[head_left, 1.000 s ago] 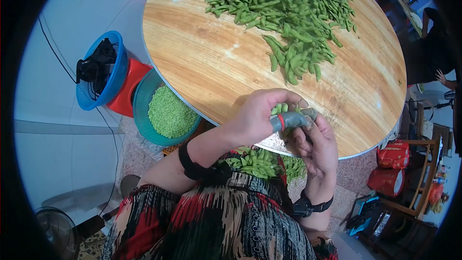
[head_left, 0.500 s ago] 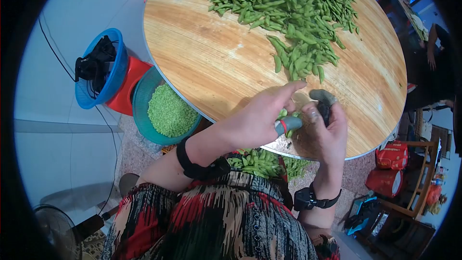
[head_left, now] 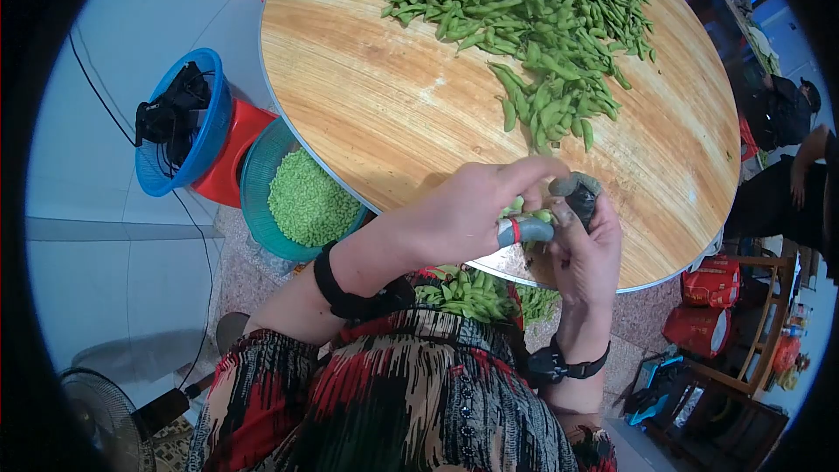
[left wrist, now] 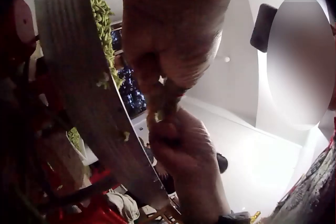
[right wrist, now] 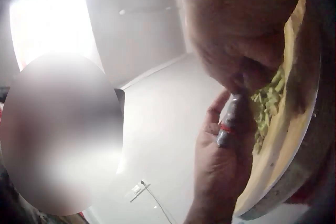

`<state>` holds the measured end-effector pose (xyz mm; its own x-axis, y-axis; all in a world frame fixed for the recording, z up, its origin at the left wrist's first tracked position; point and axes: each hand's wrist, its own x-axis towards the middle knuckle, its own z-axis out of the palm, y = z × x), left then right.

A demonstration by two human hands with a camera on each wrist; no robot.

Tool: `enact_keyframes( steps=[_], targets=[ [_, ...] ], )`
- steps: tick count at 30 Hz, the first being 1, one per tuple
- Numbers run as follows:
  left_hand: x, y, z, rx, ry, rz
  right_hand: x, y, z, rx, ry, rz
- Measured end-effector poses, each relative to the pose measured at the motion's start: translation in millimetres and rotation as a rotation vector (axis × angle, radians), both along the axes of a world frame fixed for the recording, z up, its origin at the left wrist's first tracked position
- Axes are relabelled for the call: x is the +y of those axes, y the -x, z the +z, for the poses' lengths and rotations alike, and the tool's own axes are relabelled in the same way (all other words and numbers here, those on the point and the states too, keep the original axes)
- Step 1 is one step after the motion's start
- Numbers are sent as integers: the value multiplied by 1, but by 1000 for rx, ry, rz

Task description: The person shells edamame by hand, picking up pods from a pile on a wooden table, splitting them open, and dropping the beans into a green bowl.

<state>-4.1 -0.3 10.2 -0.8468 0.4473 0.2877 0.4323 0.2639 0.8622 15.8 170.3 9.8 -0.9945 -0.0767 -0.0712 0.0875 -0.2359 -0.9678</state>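
Observation:
My left hand point(head_left: 463, 214) is over the near edge of the round table, holding a few green soybean pods point(head_left: 515, 207) in its curled fingers. Its thumb wears a grey cover with a red band point(head_left: 516, 230). Facing it, my right hand point(head_left: 590, 253) has its fingertips at the end of a pod that juts from the left hand, pinched between thumb and index finger. A dark grey cover point(head_left: 578, 192) wraps the right index finger. In the left wrist view the two hands meet, the pods mostly hidden between them.
A large heap of soybean pods point(head_left: 524, 17) covers the far part of the wooden table point(head_left: 367, 79). More pods point(head_left: 472, 295) lie at my lap. A teal basket point(head_left: 253, 183) of shelled beans point(head_left: 306, 199) stands left, beside a blue basket point(head_left: 157, 170) on a red stool. People are at the far right.
The hands first worked close together, then drew apart with the left index finger extended. Now the right hand has come back left to the pods in the left hand.

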Motion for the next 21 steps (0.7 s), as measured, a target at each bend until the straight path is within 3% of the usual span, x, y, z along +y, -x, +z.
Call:
enact_keyframes(
  steps=[1, 2, 4, 6, 8, 10, 11, 12, 13, 14, 16, 17, 19, 21],
  targets=[
    [-1, 3, -3, 158, -99, -57, 2, -1, 1, -154, 251, 69],
    [-3, 4, -5, 159, -98, -58, 2, -1, 0, -153, 251, 69],
    [-5, 5, -3, 259, -140, -152, 2, -3, -4, -275, 537, 117],
    [1, 5, -9, 188, -228, -127, 1, -1, -4, -275, 592, 128],
    [3, 4, -16, 118, -314, -100, -2, 2, 2, -232, 379, -10],
    [5, 3, -20, -551, -601, -189, 7, 11, -8, -173, 322, 34],
    [4, 3, -19, -549, -601, -194, 8, 16, -14, 164, -175, -38],
    [0, 6, -17, -568, -472, -26, 10, 18, -17, 498, -675, -109],
    [-5, 8, -15, -583, -341, 140, 20, 10, -4, 365, -1052, 72],
    [-11, 9, -13, -581, -340, 136, 31, 6, 5, 327, -1082, 282],
    [-24, 12, -12, -691, -691, 203, 46, 4, 26, 256, -931, 718],
    [-26, 12, -16, -699, -736, 156, 41, 5, 26, 250, -931, 717],
    [-19, 10, -19, -701, -748, 144, 18, 16, 25, 280, -1041, 125],
    [-12, 8, -18, -694, -754, 129, -3, 38, 11, 340, -1162, 29]
  ],
)
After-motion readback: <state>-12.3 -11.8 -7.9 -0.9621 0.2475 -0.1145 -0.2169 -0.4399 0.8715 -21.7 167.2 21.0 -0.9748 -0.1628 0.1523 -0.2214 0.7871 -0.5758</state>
